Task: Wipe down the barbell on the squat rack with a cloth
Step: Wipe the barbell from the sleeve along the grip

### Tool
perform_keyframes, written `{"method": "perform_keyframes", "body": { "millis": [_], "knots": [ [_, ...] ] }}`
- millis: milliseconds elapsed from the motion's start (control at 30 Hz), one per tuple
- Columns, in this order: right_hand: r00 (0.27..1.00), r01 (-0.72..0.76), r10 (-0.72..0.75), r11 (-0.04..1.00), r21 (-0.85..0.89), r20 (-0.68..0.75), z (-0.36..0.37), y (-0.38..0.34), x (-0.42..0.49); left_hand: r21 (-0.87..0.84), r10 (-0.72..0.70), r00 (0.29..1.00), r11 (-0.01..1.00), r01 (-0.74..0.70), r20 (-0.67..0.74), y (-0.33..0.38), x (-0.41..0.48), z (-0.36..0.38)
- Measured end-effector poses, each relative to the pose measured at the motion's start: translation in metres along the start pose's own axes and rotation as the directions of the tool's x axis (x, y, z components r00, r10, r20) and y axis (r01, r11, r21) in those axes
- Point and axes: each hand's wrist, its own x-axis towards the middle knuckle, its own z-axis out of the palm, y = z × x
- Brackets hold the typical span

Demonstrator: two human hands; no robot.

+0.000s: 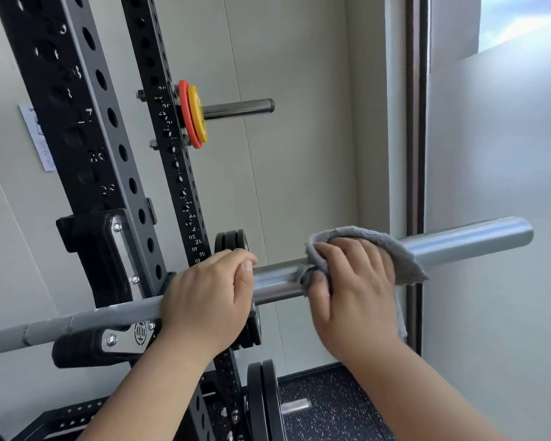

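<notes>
1. The left hand (209,300) grips the barbell (458,238) by the squat rack (77,138)
2. The right hand (353,281) wraps the gray cloth (404,259) round the sleeve
3. Bare sleeve runs right

One barbell (465,238), one grey cloth (409,261), two hands (209,300) (353,291), two rack uprights (77,122) (169,138), one red plate (182,100), one yellow plate (197,114).

Your view is bright and evenly lit. Daylight enters through the tall frosted glass pane (497,154) on your right, and its clear top corner is washed out. The polished steel barbell sleeve (465,240) carries a long pale glare streak. Shadows are soft. Wide-angle distortion slants the black perforated steel rack uprights (77,122). The white paper notice (39,138) is too blurred to read.
</notes>
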Motion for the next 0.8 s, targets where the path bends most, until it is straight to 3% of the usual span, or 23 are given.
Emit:
{"method": "perform_keyframes", "body": {
  "millis": [167,267,367,500,633,733,800],
  "knots": [
    [0.939,0.270,-0.277,0.961,0.060,0.205,0.006,-0.037,0.004,0.009,0.005,1.000,1.000,-0.005,-0.013,0.000,0.000,0.002],
    [0.901,0.340,-0.332,0.940,0.023,0.280,0.006,-0.023,0.017,0.014,0.020,0.999,1.000,-0.020,-0.032,0.000,-0.002,0.003],
    [0.922,0.304,-0.278,0.951,-0.059,0.271,0.000,0.005,0.024,0.026,0.042,0.997,0.999,-0.041,-0.059,0.000,-0.003,0.003],
    [0.988,0.111,-0.092,0.981,-0.157,0.124,-0.014,0.045,0.027,0.043,0.059,0.994,0.998,-0.056,-0.087,-0.001,-0.005,0.005],
    [0.996,-0.085,0.086,0.982,-0.169,0.000,-0.019,0.042,0.024,0.066,0.099,0.991,0.993,-0.093,-0.089,-0.001,-0.007,0.004],
    [0.988,-0.034,0.057,0.986,-0.161,0.141,-0.009,0.008,0.019,0.071,0.124,0.988,0.990,-0.118,-0.088,-0.001,-0.008,0.004],
    [0.976,0.107,-0.092,0.992,-0.066,0.196,-0.001,-0.015,0.011,0.077,0.123,0.988,0.990,-0.116,-0.098,0.000,-0.007,0.005]
  ]
}}
